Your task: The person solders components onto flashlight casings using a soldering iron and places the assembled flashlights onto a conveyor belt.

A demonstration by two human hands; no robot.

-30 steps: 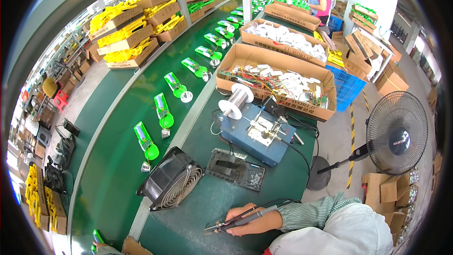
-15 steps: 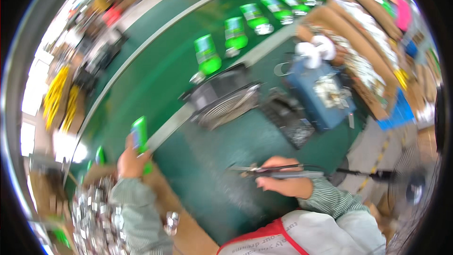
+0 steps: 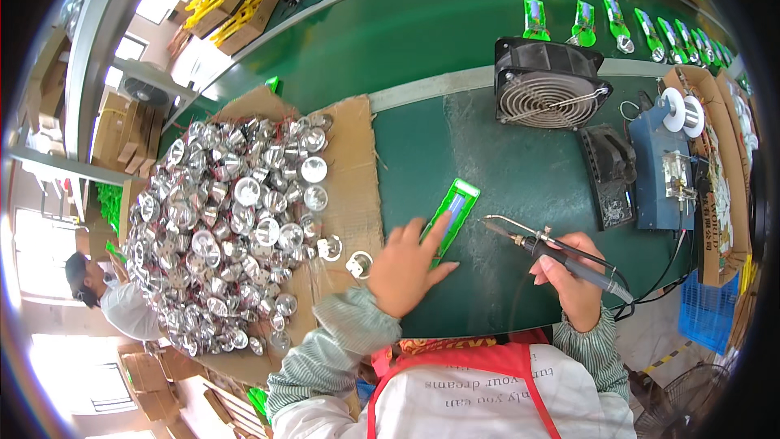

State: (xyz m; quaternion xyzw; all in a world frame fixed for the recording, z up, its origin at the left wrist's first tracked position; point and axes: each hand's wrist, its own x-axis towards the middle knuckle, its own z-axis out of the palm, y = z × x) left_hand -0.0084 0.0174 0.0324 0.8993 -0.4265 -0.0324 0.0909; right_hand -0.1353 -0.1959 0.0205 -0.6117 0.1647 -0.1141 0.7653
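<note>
My left hand (image 3: pixel 410 270) rests on a green plastic housing (image 3: pixel 457 205) that lies slanted on the bench. Its fingers are spread, with the index finger across the housing and the thumb out to the right; the hand covers the housing's lower end. My right hand (image 3: pixel 573 276) is closed around a soldering iron (image 3: pixel 561 259) with a thin metal feed tube along it. The iron's tip points left, just right of the housing and apart from it. Left of my left hand, a heap of shiny reflector cups (image 3: pixel 244 228) with thin red wires sits on cardboard (image 3: pixel 351 162).
A black fan (image 3: pixel 548 85) stands behind the bench's middle. At right are a black holder (image 3: pixel 608 175), a blue box (image 3: pixel 656 171) with a solder spool (image 3: pixel 682 112), and a cardboard carton (image 3: pixel 715 252). Several green housings (image 3: pixel 584 23) line the far belt. Another person (image 3: pixel 122 301) is at far left.
My left hand has brought the green housing from the left belt side onto the bench, where its fingers now spread over it. The soldering iron stays in my right hand. The view has turned left.
</note>
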